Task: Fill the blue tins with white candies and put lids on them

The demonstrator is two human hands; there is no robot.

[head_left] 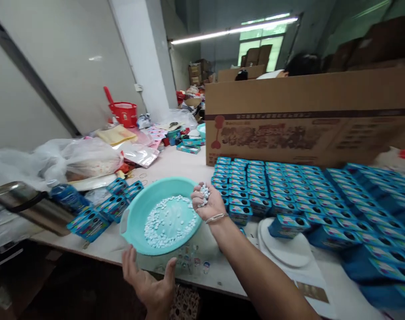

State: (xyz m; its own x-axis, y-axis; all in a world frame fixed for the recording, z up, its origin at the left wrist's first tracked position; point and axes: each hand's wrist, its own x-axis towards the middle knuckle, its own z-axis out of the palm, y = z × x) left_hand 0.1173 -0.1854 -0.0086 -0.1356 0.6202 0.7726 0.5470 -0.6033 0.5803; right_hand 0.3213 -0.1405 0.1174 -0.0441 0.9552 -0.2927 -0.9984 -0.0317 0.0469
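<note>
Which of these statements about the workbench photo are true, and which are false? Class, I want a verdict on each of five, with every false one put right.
1. The right hand holds small pale pellets. True.

2. The left hand is clenched around a bottle. False: the left hand is open, with nothing in its grasp, near the basin.

3. The turquoise plastic basin has no pellets in it. False: many lie scattered across the bottom of the turquoise plastic basin.

4. A large cardboard carton stands behind rows of blue boxes. True.

5. The bracelet is on the left wrist. False: the bracelet is on the right wrist.
</note>
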